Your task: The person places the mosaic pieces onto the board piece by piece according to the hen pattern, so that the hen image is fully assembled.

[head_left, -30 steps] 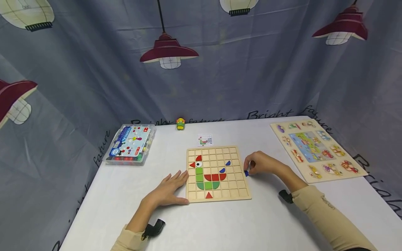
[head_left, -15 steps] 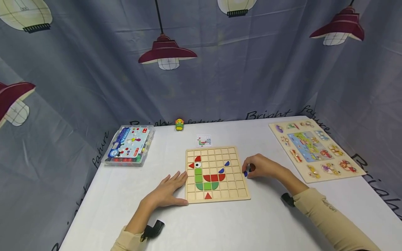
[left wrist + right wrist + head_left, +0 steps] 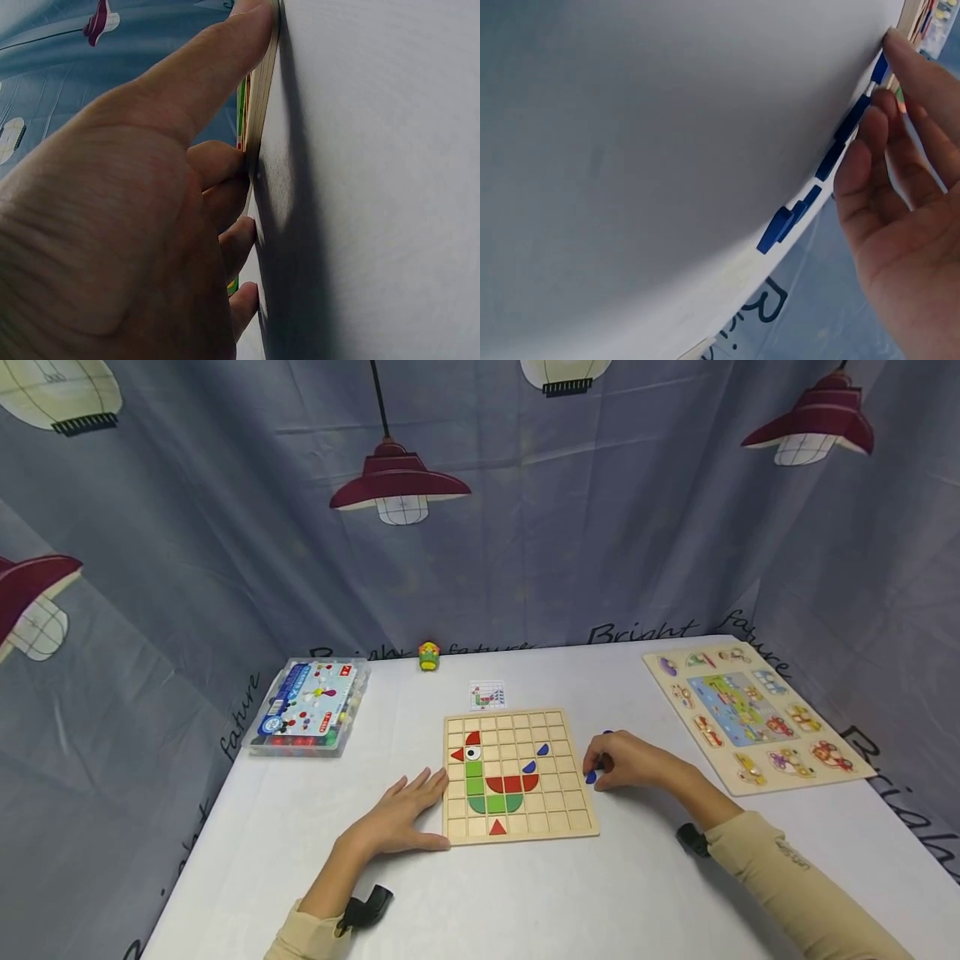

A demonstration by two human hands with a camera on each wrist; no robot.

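A square wooden grid board [image 3: 566,797] lies on the white table with red, green and blue tiles forming a bird-like figure. My left hand [image 3: 397,818] spreads along its left edge, thumb and fingertips touching the rim; the left wrist view shows the same hand [image 3: 142,195] against the board's side. Off the right edge, my right hand [image 3: 626,758] has curled fingers at a small blue tile [image 3: 591,777], which it pinches on the table. In the right wrist view that tile [image 3: 880,69] sits at the fingertips, and more blue tiles [image 3: 776,230] lie along the tabletop, partly behind the fingers.
A small pattern card [image 3: 488,695] lies behind the board, with a toy figure [image 3: 429,657] farther back. At left is a clear plastic case [image 3: 307,706] of coloured pieces. A wooden picture puzzle [image 3: 750,718] covers the right side. Grey printed curtains hang behind the table.
The right hand has shifted slightly right, away from the board, with the blue tile at its fingertips. Another bit of blue now shows behind that hand. The left hand stays put.
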